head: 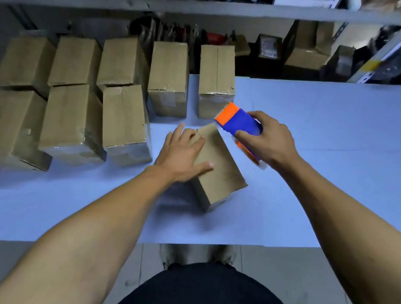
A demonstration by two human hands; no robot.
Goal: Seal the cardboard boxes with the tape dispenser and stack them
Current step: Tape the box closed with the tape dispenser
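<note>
The cardboard box lies on the pale blue worktop, turned at an angle to the worktop edge, in front of a group of finished boxes that show glossy tape on their ends. The left hand rests flat on the box top, fingers straight and slightly spread, thumb reaching toward the middle of the panel. The right hand grips the blue and orange tape dispenser, fingers curled round its body, and holds it at the far end of the box. Whether the dispenser touches the cardboard cannot be told.

Step in hand, as judged: start of a tape run along the top of the box.

Procedure:
1. Keep the left palm pressing down so that the flaps stay closed and the box does not slide on the smooth worktop.
2. Set the orange end of the dispenser over the far edge, so that the tape starts on the end face and wraps onto the top.
3. Align the dispenser with the long axis of the box, not with the worktop edge, since the box sits skewed.
4. Draw the dispenser toward the body with steady pressure. Lift the left hand clear of the tape path as the dispenser approaches.

Caution: an off-centre start likely leaves the flap joint partly open.
</note>
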